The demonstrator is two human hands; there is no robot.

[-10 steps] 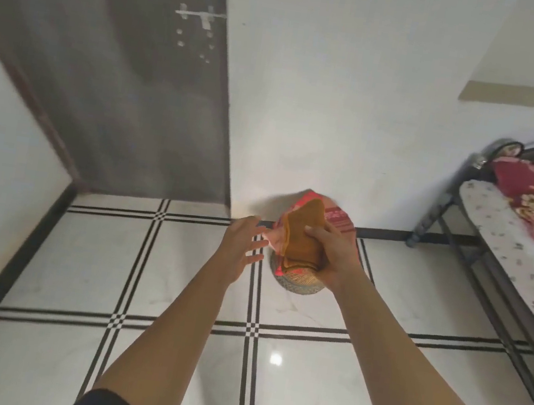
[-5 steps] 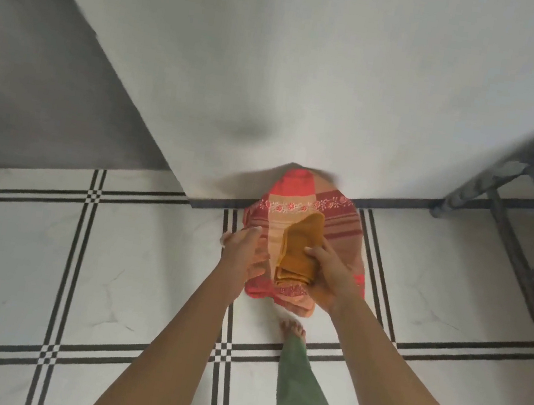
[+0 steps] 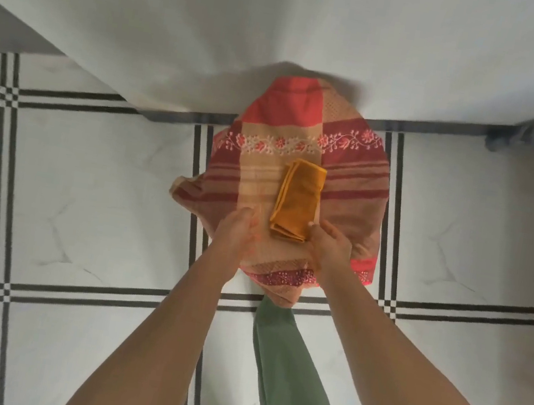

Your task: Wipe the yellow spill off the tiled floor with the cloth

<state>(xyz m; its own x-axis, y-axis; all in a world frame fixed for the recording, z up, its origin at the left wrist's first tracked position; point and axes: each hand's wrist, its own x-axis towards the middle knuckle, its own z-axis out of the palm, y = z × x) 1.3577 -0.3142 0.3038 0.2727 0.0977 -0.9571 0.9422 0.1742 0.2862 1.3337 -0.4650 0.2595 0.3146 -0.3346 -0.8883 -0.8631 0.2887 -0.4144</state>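
A folded mustard-yellow cloth [image 3: 297, 201] lies on a red and orange patterned fabric [image 3: 347, 186] draped over a round object by the wall. My right hand [image 3: 330, 246] sits at the cloth's near right corner, thumb on its edge, still gripping it. My left hand [image 3: 237, 232] rests just left of the cloth with its fingers curled into the patterned fabric. No yellow spill shows on the white tiled floor [image 3: 93, 197].
A white wall [image 3: 284, 31] rises right behind the draped object. The floor has black double grid lines. My green trouser leg [image 3: 288, 372] stands below the object. A dark metal bed leg [image 3: 525, 131] shows at the far right.
The view has tipped further down and closer. The cloth has gone from being held up in my right hand to lying flat on the patterned fabric. My left hand moved onto the fabric.
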